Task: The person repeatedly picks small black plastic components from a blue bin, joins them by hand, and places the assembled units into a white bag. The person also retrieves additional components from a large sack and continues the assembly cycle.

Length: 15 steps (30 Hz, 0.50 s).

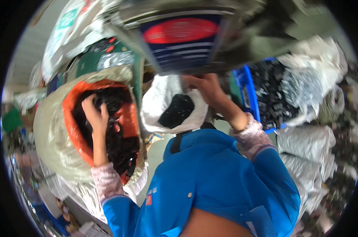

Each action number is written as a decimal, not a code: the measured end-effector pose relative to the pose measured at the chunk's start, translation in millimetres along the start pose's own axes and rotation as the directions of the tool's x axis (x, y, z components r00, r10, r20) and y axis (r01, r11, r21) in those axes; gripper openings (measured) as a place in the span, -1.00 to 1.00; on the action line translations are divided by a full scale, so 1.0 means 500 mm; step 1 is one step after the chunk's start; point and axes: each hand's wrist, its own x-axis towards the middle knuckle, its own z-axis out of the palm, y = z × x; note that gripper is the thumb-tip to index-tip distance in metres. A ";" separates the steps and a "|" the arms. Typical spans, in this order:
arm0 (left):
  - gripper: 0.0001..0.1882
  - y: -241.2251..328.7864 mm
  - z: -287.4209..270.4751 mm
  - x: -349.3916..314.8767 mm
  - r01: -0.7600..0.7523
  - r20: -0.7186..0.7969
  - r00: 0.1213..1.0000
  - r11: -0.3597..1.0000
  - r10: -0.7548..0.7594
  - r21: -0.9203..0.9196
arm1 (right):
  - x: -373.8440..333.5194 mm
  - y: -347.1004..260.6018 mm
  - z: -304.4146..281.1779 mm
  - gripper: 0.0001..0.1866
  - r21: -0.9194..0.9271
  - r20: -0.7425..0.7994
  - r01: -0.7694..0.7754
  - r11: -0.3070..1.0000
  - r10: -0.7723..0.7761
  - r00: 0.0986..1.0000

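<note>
My left hand (95, 113) is over a big pale woven sack (48, 118) with an orange lining (73, 112). Its thumb and fingers are apart, and nothing shows between them. Glossy black plastic pieces (117, 136) fill the sack below and beside that hand. My right hand (208, 90) is raised by the lower edge of a grey machine (242, 47), above the right side of a white bag (152, 106). Blur and the machine's edge obscure its fingertips, so any object in them cannot be made out. A heap of small black pieces (178, 110) lies inside the white bag.
The machine, with a red and blue label (181, 33), overhangs the work area in front. At right stands a blue crate (250, 98) of black parts (271, 91) with clear plastic wrap (303, 87) on it. White sacks (305, 146) are stacked lower right.
</note>
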 end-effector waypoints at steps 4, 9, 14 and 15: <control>-0.85 0.209 0.107 -0.098 0.373 0.098 0.910 0.692 -0.402 -0.619 | 0.033 0.042 0.000 -0.91 0.221 0.008 -0.196 0.955 0.199 0.980; -0.84 0.423 0.240 -0.160 0.737 0.629 0.636 0.111 -0.446 -0.667 | -0.011 0.081 -0.002 -0.79 -0.559 -0.073 0.302 0.772 -0.408 0.910; -0.91 0.535 0.275 -0.101 0.724 0.701 0.670 0.005 -0.244 -0.690 | -0.110 0.018 -0.155 -0.82 -0.811 0.000 0.350 0.468 -0.599 0.801; -0.91 0.547 0.282 -0.096 0.729 0.707 0.672 0.027 -0.219 -0.684 | -0.147 -0.014 -0.215 -0.82 -0.850 -0.066 0.255 0.461 -0.573 0.817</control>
